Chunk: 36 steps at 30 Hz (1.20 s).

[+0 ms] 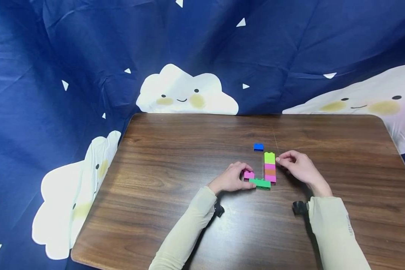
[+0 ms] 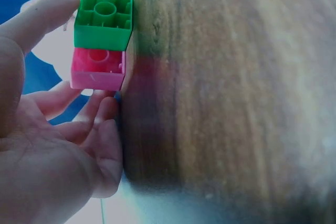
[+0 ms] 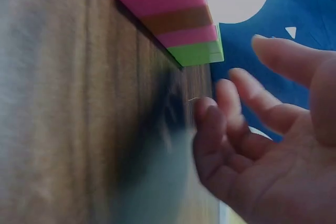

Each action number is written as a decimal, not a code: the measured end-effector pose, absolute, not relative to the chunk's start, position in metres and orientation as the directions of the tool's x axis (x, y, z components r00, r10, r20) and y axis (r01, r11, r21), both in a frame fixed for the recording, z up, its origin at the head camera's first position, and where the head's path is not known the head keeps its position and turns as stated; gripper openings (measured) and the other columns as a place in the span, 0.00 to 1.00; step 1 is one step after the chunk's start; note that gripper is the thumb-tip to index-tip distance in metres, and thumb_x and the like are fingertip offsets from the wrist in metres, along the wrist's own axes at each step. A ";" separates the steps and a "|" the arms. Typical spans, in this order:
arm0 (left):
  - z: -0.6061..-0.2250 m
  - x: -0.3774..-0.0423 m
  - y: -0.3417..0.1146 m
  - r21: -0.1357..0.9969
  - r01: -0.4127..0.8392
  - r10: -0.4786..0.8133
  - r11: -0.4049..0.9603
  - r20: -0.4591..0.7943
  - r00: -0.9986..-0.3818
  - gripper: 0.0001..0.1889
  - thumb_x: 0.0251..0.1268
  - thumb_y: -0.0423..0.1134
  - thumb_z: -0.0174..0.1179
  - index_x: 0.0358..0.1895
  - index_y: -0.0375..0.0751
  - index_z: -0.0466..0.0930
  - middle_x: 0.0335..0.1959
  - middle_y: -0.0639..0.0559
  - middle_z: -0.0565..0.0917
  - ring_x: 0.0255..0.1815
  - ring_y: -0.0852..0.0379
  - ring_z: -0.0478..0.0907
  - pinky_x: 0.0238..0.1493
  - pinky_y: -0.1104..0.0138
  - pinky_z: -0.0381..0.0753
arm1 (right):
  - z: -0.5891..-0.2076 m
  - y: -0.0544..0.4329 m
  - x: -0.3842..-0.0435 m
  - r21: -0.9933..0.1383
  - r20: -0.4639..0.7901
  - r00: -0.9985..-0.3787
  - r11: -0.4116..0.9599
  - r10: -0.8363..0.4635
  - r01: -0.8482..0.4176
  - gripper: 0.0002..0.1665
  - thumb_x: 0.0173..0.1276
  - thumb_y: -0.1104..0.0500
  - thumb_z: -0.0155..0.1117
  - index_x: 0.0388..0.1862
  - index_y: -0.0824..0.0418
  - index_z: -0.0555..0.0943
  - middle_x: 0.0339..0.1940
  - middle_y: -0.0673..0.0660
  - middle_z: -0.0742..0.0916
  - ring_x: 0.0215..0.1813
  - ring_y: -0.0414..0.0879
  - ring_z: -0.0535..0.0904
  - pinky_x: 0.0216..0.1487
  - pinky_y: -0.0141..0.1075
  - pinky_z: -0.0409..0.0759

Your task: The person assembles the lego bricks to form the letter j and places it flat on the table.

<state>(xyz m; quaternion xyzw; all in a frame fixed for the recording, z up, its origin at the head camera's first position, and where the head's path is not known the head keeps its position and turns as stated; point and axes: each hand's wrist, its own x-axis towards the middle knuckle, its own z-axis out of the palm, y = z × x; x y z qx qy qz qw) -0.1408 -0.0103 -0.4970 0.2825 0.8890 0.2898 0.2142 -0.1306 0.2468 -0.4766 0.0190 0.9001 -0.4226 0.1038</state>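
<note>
Several joined toy building bricks lie on the table as an L shape. A green brick (image 1: 262, 184) forms the near side, with a small pink brick (image 1: 249, 175) at its left end. On the right runs a column of pink, orange and lime green bricks (image 1: 269, 159). My left hand (image 1: 230, 177) holds the left end, thumb against the green brick (image 2: 103, 19) and fingers around the small pink brick (image 2: 98, 72). Just right of the lime brick (image 3: 195, 53), my right hand (image 1: 300, 167) holds nothing, its fingers loosely bent and apart from the bricks.
A loose blue brick (image 1: 258, 147) lies beyond the joined bricks, near the top of the column. The brown wooden table (image 1: 175, 150) has rounded corners. Behind it hangs a blue cloth (image 1: 263, 48) with white clouds and triangles.
</note>
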 end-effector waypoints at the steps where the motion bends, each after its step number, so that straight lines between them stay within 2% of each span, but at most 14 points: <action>1: -0.498 -0.141 -0.010 0.640 0.373 0.624 0.672 -0.217 -0.750 0.27 0.55 0.55 0.68 0.57 0.49 0.75 0.53 0.55 0.77 0.53 0.60 0.70 0.55 0.71 0.68 | -0.476 0.247 -0.134 -0.752 -0.183 -0.982 0.651 -0.047 0.109 0.25 0.71 0.46 0.58 0.50 0.67 0.78 0.37 0.61 0.85 0.33 0.42 0.76 0.36 0.32 0.73; 6: -0.500 -0.142 -0.010 0.652 0.348 0.614 0.673 -0.233 -0.754 0.26 0.56 0.56 0.67 0.56 0.50 0.76 0.53 0.55 0.77 0.52 0.60 0.69 0.54 0.70 0.69 | -0.475 0.244 -0.152 -0.754 -0.128 -0.990 0.654 -0.054 0.062 0.24 0.70 0.47 0.58 0.52 0.65 0.78 0.41 0.62 0.84 0.38 0.44 0.75 0.39 0.32 0.71; 12: -0.501 -0.145 -0.010 0.678 0.309 0.604 0.667 -0.249 -0.757 0.25 0.54 0.55 0.68 0.54 0.51 0.77 0.50 0.55 0.77 0.49 0.61 0.68 0.51 0.72 0.67 | -0.478 0.237 -0.172 -0.739 -0.145 -0.985 0.672 -0.096 0.044 0.24 0.71 0.48 0.58 0.55 0.66 0.76 0.44 0.63 0.82 0.45 0.52 0.75 0.45 0.38 0.69; 21: -0.501 -0.148 -0.011 0.737 0.257 0.611 0.625 -0.257 -0.749 0.23 0.53 0.51 0.70 0.53 0.50 0.79 0.47 0.56 0.78 0.47 0.65 0.70 0.50 0.74 0.68 | -0.485 0.226 -0.195 -0.718 -0.186 -0.973 0.695 -0.137 0.040 0.22 0.71 0.51 0.58 0.55 0.65 0.76 0.42 0.62 0.80 0.44 0.53 0.73 0.45 0.39 0.68; 29: -0.504 -0.150 -0.011 0.752 0.237 0.616 0.615 -0.271 -0.740 0.23 0.54 0.51 0.69 0.52 0.49 0.79 0.47 0.56 0.77 0.46 0.64 0.69 0.49 0.74 0.68 | -0.488 0.220 -0.205 -0.734 -0.309 -0.927 0.674 -0.213 0.089 0.24 0.72 0.53 0.56 0.58 0.67 0.73 0.43 0.62 0.79 0.45 0.51 0.72 0.43 0.36 0.68; 36: -0.503 -0.150 -0.013 0.751 0.238 0.617 0.616 -0.272 -0.739 0.23 0.54 0.51 0.69 0.53 0.49 0.79 0.48 0.55 0.77 0.48 0.63 0.69 0.51 0.73 0.67 | -0.488 0.216 -0.209 -0.734 -0.337 -0.919 0.668 -0.203 0.122 0.21 0.72 0.55 0.54 0.57 0.67 0.71 0.40 0.60 0.77 0.42 0.50 0.71 0.42 0.35 0.67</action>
